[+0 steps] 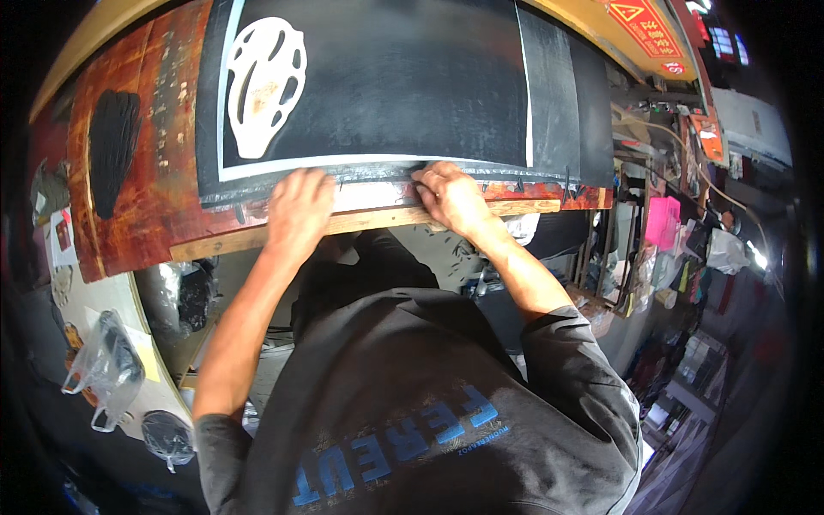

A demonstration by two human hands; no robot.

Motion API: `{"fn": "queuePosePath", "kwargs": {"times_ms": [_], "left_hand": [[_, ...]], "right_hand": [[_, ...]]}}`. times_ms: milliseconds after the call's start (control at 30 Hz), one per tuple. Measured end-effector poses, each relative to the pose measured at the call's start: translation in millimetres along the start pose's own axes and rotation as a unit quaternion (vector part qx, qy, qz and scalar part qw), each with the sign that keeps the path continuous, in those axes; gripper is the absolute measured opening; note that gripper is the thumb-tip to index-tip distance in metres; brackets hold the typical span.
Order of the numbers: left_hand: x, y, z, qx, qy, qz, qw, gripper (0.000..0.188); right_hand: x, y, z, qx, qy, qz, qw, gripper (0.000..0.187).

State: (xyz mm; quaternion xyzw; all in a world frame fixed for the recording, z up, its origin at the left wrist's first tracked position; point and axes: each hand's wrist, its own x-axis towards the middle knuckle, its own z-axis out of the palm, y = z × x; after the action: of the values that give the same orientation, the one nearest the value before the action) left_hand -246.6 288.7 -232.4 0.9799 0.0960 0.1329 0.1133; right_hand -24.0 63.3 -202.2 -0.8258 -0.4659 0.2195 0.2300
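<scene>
A large black sheet (412, 94), bordered by pale strips, lies on the bench in front of me. On its left part rests a white, oval cut-out template (268, 107) with long slots and a brownish stain. My left hand (302, 202) is at the sheet's near edge, its fingers bent down and close together; what lies under the fingertips is hidden. Farther right along the same edge, my right hand (451, 196) has its fingers curled in a pinch. A small dark bit shows by its fingertips, too little to name. Between the hands lies a white strip (373, 197).
Dark, flat strips (114, 150) lie bundled on the red-brown board at left. A wooden rail (232, 244) runs along the bench's near edge. Below left, a pale table carries a clear plastic bag (107, 369). A pink basket (662, 223) stands among clutter at right.
</scene>
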Motion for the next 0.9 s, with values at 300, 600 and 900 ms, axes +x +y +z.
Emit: {"fn": "queuePosePath", "kwargs": {"times_ms": [300, 600, 900], "left_hand": [[74, 12, 35, 0.030, -0.004, 0.207, 0.978, 0.044], [130, 6, 9, -0.003, -0.039, 0.252, 0.967, 0.045], [102, 14, 3, 0.112, -0.147, 0.193, 0.964, 0.092]], "right_hand": [[-72, -12, -10, 0.014, 0.102, 0.104, 0.989, 0.023], [-87, -9, 41, -0.026, 0.230, -0.060, 0.971, 0.021], [-46, -24, 74, -0.023, 0.206, -0.140, 0.968, 0.030]]}}
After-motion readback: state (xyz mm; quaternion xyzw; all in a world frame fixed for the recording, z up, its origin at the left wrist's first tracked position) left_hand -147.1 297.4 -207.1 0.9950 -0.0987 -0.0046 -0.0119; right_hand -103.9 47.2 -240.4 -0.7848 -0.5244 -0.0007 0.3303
